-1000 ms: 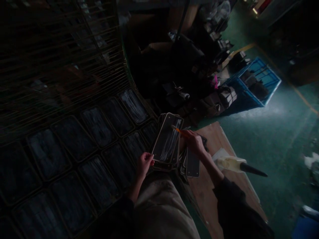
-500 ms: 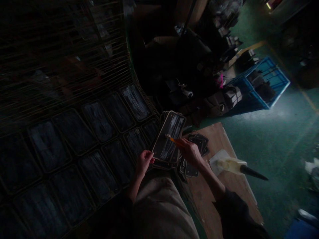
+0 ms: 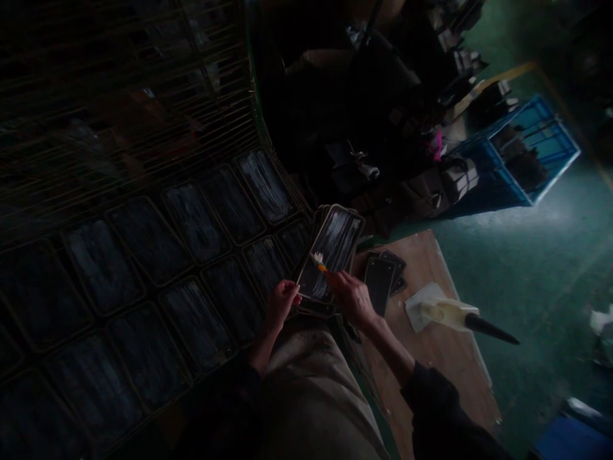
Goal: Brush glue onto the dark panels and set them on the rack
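Observation:
My left hand [image 3: 281, 302] pinches the lower left corner of a dark rectangular panel [image 3: 313, 281] with rounded corners and a pale rim. Whitish streaks run along much of the panel's face. It lies tilted on a stack of similar panels over my lap. My right hand [image 3: 352, 297] is closed round the handle of a small brush [image 3: 322, 267], orange near its pale bristles. The bristles are over the panel's left side; whether they touch it I cannot tell. Beside my right hand, several more dark panels [image 3: 379, 281] rest on a wooden board.
Rows of streaked dark panels [image 3: 194, 322] lie on the left beneath a wire grid [image 3: 225, 115]. On the wooden board [image 3: 445, 364] lies a pale bottle with a long black nozzle [image 3: 491, 327]. A blue crate [image 3: 510, 191] holding dark pieces stands on the green floor.
The brush has moved toward the panel's left edge, and my right hand has shifted left and slightly down. My left hand keeps its corner grip. The whole view has shifted slightly.

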Action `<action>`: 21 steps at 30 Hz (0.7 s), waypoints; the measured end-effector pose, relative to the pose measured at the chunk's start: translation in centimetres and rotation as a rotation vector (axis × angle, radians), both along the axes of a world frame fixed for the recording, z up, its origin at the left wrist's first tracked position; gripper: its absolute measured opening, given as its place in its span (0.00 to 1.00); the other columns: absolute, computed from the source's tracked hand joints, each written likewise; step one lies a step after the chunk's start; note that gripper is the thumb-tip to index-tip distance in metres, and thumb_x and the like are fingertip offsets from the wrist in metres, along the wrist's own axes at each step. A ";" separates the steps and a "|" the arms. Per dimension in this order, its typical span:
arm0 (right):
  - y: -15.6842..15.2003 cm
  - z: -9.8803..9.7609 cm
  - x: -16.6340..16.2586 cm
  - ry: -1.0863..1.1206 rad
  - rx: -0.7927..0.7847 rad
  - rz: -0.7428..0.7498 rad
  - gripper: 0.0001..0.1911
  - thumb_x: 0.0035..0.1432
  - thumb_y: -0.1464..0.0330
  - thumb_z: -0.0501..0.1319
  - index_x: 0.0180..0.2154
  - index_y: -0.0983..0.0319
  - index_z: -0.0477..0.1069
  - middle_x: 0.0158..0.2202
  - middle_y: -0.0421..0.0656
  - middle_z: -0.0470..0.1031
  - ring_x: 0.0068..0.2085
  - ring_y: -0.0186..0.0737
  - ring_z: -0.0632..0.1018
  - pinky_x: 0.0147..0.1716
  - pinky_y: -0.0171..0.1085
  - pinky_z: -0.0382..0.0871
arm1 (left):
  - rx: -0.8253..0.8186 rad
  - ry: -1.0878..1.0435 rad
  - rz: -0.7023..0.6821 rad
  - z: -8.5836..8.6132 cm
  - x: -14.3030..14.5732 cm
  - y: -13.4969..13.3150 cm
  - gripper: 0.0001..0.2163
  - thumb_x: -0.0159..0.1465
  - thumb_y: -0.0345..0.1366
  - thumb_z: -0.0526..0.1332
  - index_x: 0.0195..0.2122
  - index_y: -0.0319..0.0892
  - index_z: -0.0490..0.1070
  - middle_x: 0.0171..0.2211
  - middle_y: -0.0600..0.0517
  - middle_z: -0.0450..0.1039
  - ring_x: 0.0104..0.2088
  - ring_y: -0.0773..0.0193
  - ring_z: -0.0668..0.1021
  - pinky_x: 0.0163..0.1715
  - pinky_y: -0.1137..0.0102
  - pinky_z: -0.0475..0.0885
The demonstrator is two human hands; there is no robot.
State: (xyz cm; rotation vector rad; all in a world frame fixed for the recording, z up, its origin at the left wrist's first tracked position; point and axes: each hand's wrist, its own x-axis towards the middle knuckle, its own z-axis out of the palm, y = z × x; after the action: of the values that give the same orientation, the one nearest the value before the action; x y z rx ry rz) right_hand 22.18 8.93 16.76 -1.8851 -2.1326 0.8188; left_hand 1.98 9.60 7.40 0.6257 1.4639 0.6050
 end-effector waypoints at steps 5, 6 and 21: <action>-5.4 0.7 -2.4 0.250 -0.148 -0.058 0.16 0.68 0.66 0.49 0.54 0.57 0.67 0.39 0.44 0.74 0.37 0.36 0.75 0.35 0.32 0.65 | 0.020 -0.027 -0.016 -0.3 -0.2 -0.1 0.15 0.51 0.45 0.67 0.32 0.39 0.69 0.22 0.53 0.74 0.21 0.65 0.77 0.21 0.72 0.73; -5.7 0.7 -2.2 0.316 -0.169 -0.093 0.15 0.68 0.66 0.50 0.53 0.57 0.68 0.40 0.43 0.75 0.38 0.35 0.76 0.35 0.31 0.67 | 0.027 -0.027 -0.016 -0.4 -0.2 -0.1 0.15 0.51 0.45 0.67 0.31 0.40 0.69 0.23 0.53 0.74 0.21 0.65 0.77 0.21 0.71 0.73; 4.6 0.3 7.3 -0.147 0.188 -0.278 0.16 0.66 0.67 0.51 0.52 0.60 0.70 0.42 0.45 0.76 0.38 0.40 0.76 0.32 0.33 0.65 | 0.031 0.006 -0.050 0.0 0.0 -0.1 0.14 0.52 0.43 0.66 0.34 0.38 0.69 0.24 0.54 0.74 0.21 0.66 0.78 0.20 0.74 0.74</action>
State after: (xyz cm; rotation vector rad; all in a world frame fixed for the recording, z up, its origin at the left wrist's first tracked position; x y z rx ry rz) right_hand 29.44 13.49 17.07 -2.1289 -1.8850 0.4204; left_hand 1.95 9.50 7.41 0.6870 1.4424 0.5881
